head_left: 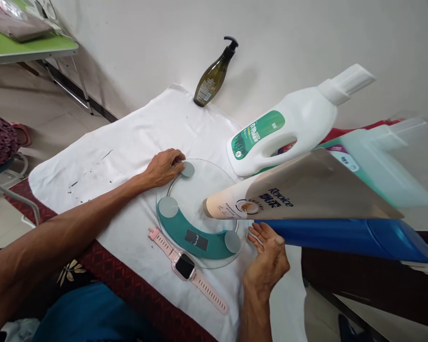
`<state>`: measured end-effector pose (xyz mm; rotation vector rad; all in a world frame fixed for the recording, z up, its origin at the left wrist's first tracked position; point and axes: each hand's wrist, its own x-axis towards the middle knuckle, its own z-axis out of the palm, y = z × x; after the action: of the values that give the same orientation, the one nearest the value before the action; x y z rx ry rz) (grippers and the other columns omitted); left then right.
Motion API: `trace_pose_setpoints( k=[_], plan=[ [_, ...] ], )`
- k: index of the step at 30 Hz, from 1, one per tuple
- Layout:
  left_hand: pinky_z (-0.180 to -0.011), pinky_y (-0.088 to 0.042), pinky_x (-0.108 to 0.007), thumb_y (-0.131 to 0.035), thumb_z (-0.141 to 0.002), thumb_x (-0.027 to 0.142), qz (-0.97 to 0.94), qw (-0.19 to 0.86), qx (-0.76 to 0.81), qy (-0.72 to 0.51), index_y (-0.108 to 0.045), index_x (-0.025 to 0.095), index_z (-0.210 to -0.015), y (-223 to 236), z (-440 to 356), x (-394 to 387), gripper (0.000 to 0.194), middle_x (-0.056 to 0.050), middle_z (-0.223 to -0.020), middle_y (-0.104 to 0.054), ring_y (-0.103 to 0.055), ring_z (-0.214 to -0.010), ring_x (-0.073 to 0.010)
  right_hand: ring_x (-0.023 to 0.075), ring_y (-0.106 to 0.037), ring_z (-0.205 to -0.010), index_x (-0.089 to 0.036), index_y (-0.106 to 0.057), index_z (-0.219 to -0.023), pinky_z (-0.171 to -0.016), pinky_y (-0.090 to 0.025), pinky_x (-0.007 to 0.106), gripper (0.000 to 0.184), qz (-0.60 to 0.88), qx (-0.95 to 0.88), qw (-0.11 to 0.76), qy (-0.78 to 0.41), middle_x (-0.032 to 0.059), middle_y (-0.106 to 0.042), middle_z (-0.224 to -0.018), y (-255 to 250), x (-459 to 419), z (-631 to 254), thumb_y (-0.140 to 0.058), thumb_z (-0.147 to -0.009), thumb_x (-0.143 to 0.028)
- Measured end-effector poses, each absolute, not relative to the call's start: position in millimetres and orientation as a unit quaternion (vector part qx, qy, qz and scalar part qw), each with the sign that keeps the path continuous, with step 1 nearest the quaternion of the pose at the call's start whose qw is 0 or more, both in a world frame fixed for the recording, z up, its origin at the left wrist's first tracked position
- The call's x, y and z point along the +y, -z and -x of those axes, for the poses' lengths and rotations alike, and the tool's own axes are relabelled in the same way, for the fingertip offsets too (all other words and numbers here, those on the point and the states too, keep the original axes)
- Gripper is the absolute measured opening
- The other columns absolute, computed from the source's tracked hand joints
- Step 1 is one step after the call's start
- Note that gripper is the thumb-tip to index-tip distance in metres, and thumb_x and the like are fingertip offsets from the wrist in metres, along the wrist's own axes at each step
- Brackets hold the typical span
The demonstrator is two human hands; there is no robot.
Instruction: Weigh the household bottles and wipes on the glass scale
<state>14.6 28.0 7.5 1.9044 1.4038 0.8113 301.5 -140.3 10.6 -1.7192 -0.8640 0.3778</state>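
Observation:
A round glass bathroom scale with a teal band and a small dark display lies on the white-covered table. My left hand has its fingers curled at the scale's far left edge, by a grey pad. Close to the right edge, my right hand is half turned up with its fingers apart, holding nothing. A beige Rejoice tube stands cap-down on the glass. Near the scale's front edge lies a pink-strapped smartwatch, its screen dark.
A white detergent bottle, a blurred pale green bottle and a blue bottle stand along the right. An olive pump bottle is at the back by the wall. A green table is at upper left.

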Motion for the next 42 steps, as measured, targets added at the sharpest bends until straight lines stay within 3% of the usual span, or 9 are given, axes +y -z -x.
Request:
trace_pose_setpoints(
  k=[6,17,25,31,34,38,42],
  plan=[
    [-0.091,-0.054,-0.038,-0.062,-0.097,0.027,-0.720,0.319,0.533,-0.309,-0.071,0.019,-0.112,-9.2,-15.2,27.5,0.019,-0.006,-0.108,-0.073,-0.067,-0.096,-0.0214,0.0320,-0.078,-0.104,-0.010,-0.070,-0.127,-0.096,-0.060,0.052,0.088,0.733,-0.328,0.555,-0.218,0.0204,-0.078,-0.117,-4.7,-141.3,-305.4,-0.055,-0.089,-0.088],
    [-0.089,-0.054,-0.038,-0.062,-0.099,0.026,-0.722,0.322,0.526,-0.315,-0.071,0.019,-0.109,-10.2,-15.0,26.7,0.015,-0.007,-0.107,-0.074,-0.067,-0.092,-0.0208,0.0304,-0.079,-0.092,-0.011,-0.068,-0.136,-0.083,-0.059,0.045,0.075,0.738,-0.333,0.553,-0.194,0.0182,-0.081,-0.111,-9.0,-145.1,-297.8,-0.060,-0.095,-0.074],
    [-0.086,-0.055,-0.036,-0.062,-0.100,0.026,-0.720,0.317,0.524,-0.328,-0.071,0.019,-0.107,-9.3,-15.1,27.1,0.014,-0.007,-0.105,-0.074,-0.065,-0.086,-0.0191,0.0318,-0.079,-0.095,-0.007,-0.072,-0.130,-0.088,-0.054,0.046,0.081,0.744,-0.330,0.547,-0.198,0.0214,-0.081,-0.116,-11.4,-145.8,-300.2,-0.045,-0.097,-0.076],
    [-0.088,-0.056,-0.038,-0.062,-0.099,0.027,-0.717,0.319,0.530,-0.321,-0.071,0.021,-0.105,-11.9,-14.3,26.6,0.013,-0.007,-0.105,-0.074,-0.065,-0.088,-0.0203,0.0331,-0.079,-0.092,-0.006,-0.070,-0.131,-0.089,-0.055,0.049,0.081,0.740,-0.335,0.549,-0.196,0.0217,-0.081,-0.110,-6.0,-144.1,-304.4,-0.048,-0.097,-0.076],
    [-0.088,-0.055,-0.038,-0.062,-0.099,0.026,-0.717,0.319,0.530,-0.321,-0.071,0.020,-0.106,-11.5,-14.3,27.0,0.013,-0.007,-0.105,-0.074,-0.066,-0.088,-0.0205,0.0354,-0.078,-0.101,-0.007,-0.068,-0.135,-0.092,-0.055,0.052,0.081,0.747,-0.332,0.540,-0.202,0.0211,-0.080,-0.112,-6.8,-143.4,-303.4,-0.051,-0.096,-0.077],
    [-0.086,-0.055,-0.038,-0.061,-0.098,0.027,-0.716,0.325,0.528,-0.320,-0.071,0.019,-0.109,-8.5,-13.5,28.0,0.016,-0.008,-0.106,-0.074,-0.067,-0.089,-0.0211,0.0388,-0.064,-0.135,-0.014,-0.069,-0.136,-0.109,-0.049,0.058,0.074,0.738,-0.402,0.528,-0.127,0.0200,-0.072,-0.138,-31.6,-141.6,-298.8,-0.058,-0.095,-0.074],
    [-0.087,-0.054,-0.038,-0.059,-0.098,0.028,-0.720,0.327,0.520,-0.322,-0.070,0.019,-0.110,-5.0,-13.1,29.2,0.018,-0.008,-0.106,-0.073,-0.068,-0.093,-0.0226,0.0387,-0.061,-0.139,-0.019,-0.068,-0.138,-0.110,-0.050,0.060,0.071,0.643,-0.496,0.567,-0.138,0.0159,-0.069,-0.141,-78.2,-129.8,-286.5,-0.070,-0.089,-0.071]
  ],
)
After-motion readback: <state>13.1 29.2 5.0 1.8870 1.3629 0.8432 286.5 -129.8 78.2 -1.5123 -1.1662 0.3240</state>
